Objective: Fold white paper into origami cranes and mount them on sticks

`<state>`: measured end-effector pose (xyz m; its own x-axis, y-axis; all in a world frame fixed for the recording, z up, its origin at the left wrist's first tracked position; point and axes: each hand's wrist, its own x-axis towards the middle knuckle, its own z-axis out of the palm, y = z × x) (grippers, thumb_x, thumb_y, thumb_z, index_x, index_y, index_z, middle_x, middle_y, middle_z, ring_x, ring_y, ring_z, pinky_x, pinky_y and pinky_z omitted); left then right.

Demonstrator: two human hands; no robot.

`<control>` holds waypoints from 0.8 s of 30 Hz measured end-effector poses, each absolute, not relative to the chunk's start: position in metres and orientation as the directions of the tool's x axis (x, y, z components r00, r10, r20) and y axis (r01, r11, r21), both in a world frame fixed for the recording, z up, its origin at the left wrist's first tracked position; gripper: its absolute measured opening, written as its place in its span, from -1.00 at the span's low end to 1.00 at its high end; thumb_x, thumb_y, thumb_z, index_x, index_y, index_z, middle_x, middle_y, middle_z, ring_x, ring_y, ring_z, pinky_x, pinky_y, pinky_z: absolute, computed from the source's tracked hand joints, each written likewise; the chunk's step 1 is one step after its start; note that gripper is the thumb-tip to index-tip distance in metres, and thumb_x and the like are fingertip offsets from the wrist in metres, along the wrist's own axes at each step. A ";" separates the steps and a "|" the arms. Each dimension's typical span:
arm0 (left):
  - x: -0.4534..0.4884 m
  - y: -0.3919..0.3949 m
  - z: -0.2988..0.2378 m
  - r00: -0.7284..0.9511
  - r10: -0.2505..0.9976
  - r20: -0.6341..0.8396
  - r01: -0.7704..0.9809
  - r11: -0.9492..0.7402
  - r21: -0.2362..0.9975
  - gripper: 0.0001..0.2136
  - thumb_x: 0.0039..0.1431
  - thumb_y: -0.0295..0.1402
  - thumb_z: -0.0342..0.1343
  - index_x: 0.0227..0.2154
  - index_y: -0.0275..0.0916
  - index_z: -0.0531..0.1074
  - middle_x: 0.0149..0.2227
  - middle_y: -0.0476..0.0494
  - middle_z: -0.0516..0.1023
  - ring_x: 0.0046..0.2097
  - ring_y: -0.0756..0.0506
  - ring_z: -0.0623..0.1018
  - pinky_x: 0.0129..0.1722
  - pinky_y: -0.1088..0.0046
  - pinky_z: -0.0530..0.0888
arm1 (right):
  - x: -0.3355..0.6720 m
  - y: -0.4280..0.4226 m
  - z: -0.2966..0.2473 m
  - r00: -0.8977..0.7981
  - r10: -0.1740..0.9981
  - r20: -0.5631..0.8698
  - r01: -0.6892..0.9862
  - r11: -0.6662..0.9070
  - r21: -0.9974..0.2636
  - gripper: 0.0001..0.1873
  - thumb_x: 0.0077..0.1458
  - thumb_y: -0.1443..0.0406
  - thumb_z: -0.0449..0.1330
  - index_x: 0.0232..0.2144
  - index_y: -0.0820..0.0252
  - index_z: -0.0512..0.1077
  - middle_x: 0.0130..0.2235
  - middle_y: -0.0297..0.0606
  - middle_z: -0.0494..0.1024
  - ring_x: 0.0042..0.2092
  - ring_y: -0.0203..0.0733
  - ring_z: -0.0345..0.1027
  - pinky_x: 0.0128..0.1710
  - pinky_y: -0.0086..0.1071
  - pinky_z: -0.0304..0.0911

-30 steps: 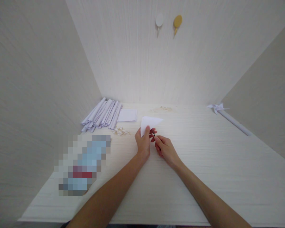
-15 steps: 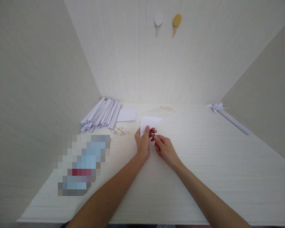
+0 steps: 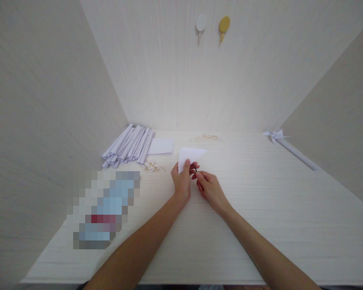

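Observation:
My left hand (image 3: pixel 182 180) pinches a folded white paper triangle (image 3: pixel 189 155) at its lower corner, holding it just above the pale wooden table (image 3: pixel 260 209). My right hand (image 3: pixel 209 187) is closed beside it, thumb and forefinger pinched on a small thin dark thing (image 3: pixel 196 170) at the paper's corner; I cannot make out what it is. The two hands touch at the fingertips.
A pile of rolled white paper sticks (image 3: pixel 129 145) and a flat white sheet (image 3: pixel 161 146) lie at the back left. Small pale scraps (image 3: pixel 152 165) sit beside them. A paper pinwheel on a stick (image 3: pixel 285 143) lies at the right wall. A blurred patch (image 3: pixel 104 209) covers something at the left.

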<state>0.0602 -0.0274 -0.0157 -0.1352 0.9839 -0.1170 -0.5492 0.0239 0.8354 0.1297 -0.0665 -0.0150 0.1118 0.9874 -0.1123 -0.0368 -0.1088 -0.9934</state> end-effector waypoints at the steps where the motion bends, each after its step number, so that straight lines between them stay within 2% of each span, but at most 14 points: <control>1: 0.060 -0.027 -0.016 -0.135 0.984 -0.120 -0.553 0.026 0.833 -0.81 -0.13 -0.30 0.14 -0.51 -0.33 0.34 -0.56 -0.08 0.48 -0.51 0.01 0.48 -0.56 0.55 0.30 | 0.130 -0.066 -0.015 0.113 0.987 -0.112 -0.038 -0.109 -0.993 -0.74 -0.07 0.13 0.05 -0.55 0.22 0.30 -0.73 -0.52 0.10 -0.73 -0.47 -0.13 -0.79 -0.53 -0.23; 11: 0.060 -0.027 -0.017 -0.127 0.984 -0.124 -0.555 0.033 0.831 -0.78 -0.15 -0.26 0.16 -0.51 -0.32 0.34 -0.57 -0.08 0.48 -0.52 0.00 0.48 -0.58 0.55 0.29 | 0.130 -0.066 -0.016 0.104 0.988 -0.118 -0.062 -0.112 -0.992 -0.72 -0.09 0.10 0.07 -0.54 0.22 0.31 -0.74 -0.54 0.10 -0.74 -0.47 -0.14 -0.79 -0.52 -0.23; 18: 0.055 -0.023 -0.018 -0.160 0.981 -0.114 -0.537 0.011 0.844 -0.77 -0.14 -0.26 0.16 -0.45 -0.32 0.35 -0.50 -0.12 0.52 -0.45 -0.02 0.52 -0.54 0.54 0.31 | 0.129 -0.067 -0.018 0.098 0.990 -0.098 -0.023 -0.096 -0.995 -0.74 -0.09 0.12 0.08 -0.52 0.22 0.33 -0.74 -0.53 0.10 -0.73 -0.47 -0.11 -0.79 -0.54 -0.20; 21: 0.054 -0.021 -0.017 -0.173 0.978 -0.114 -0.513 0.009 0.859 -0.79 -0.12 -0.27 0.14 -0.47 -0.32 0.35 -0.51 -0.11 0.51 -0.47 -0.01 0.51 -0.53 0.54 0.32 | 0.129 -0.068 -0.017 0.111 0.987 -0.117 -0.128 -0.103 -0.986 -0.73 -0.08 0.11 0.09 -0.51 0.23 0.32 -0.73 -0.54 0.11 -0.74 -0.49 -0.13 -0.80 -0.55 -0.25; 24: 0.052 -0.021 -0.017 -0.137 0.988 -0.068 -0.459 -0.003 0.889 -0.81 -0.09 -0.27 0.13 -0.47 -0.32 0.37 -0.51 -0.10 0.51 -0.49 0.00 0.50 -0.55 0.54 0.33 | 0.131 -0.068 -0.015 0.147 0.983 -0.114 -0.318 -0.063 -0.946 -0.73 -0.08 0.11 0.11 -0.50 0.22 0.30 -0.72 -0.57 0.10 -0.74 -0.52 -0.16 -0.80 -0.57 -0.29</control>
